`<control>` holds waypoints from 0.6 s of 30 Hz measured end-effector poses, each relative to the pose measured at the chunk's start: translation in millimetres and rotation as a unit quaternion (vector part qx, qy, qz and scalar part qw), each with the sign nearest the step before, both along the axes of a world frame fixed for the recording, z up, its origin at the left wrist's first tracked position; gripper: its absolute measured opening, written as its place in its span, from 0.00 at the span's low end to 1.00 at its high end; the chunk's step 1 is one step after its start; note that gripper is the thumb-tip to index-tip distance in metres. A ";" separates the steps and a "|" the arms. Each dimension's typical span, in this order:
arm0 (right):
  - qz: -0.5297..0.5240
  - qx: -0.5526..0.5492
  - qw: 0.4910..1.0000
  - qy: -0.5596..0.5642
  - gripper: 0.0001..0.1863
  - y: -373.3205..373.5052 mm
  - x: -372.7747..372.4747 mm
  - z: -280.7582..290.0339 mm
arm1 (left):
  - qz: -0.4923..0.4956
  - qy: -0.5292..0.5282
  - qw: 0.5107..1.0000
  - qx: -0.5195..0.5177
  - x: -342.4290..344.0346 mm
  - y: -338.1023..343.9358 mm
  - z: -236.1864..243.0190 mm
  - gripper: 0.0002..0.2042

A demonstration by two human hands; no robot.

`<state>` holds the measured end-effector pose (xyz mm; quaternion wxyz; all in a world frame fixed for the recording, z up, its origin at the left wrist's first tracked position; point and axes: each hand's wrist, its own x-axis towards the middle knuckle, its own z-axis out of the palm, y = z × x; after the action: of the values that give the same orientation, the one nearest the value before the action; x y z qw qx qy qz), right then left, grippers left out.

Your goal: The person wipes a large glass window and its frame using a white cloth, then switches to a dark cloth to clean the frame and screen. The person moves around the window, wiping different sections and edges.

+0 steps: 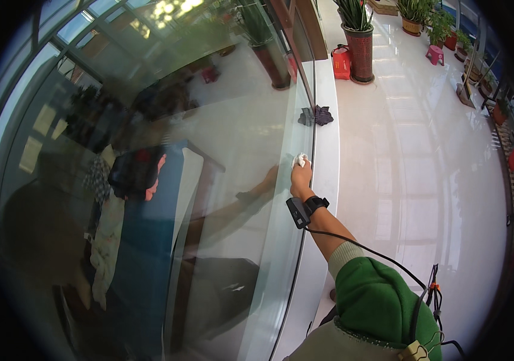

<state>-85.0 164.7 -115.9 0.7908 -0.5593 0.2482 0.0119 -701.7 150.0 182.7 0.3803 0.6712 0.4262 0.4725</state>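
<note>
My right hand (pixel 301 176) is closed around a crumpled white cloth (pixel 301 159), holding it against the large glass pane (pixel 239 120) near its right edge. My arm, in a green sleeve, reaches up from the lower right, with a black device (pixel 298 213) and cable at the wrist. The arm is faintly mirrored in the glass. Beyond my hand, a dark purple crumpled cloth (pixel 323 115) lies on the white ledge (pixel 327 144) at the foot of the glass. My left hand is not in view.
A glossy pale floor (pixel 413 168) stretches along the right. A tall red planter (pixel 361 57) and a red bag (pixel 340 62) stand by the ledge's far end. Several potted plants (pixel 437 48) line the far right side. Reflections and bedding show in the glass.
</note>
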 end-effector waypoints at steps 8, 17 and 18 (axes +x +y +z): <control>-0.009 -0.093 0.750 -0.655 0.30 8.6 -23.7 248.9 | -0.112 0.160 0.965 -0.173 48.0 1.6 -43.8 0.14; -0.010 -0.208 0.951 -0.230 0.26 -5.7 142.1 2.0 | -0.215 0.263 0.923 -0.180 224.4 -12.2 -75.7 0.13; -0.036 -0.195 0.961 -0.192 0.26 -3.8 154.4 -16.1 | -0.232 0.258 0.925 -0.153 247.0 -13.6 -71.0 0.14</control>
<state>69.4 160.8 -132.1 0.6991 -0.6852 0.1091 -0.1728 -454.6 136.4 111.7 0.4545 0.7837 0.4088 0.1102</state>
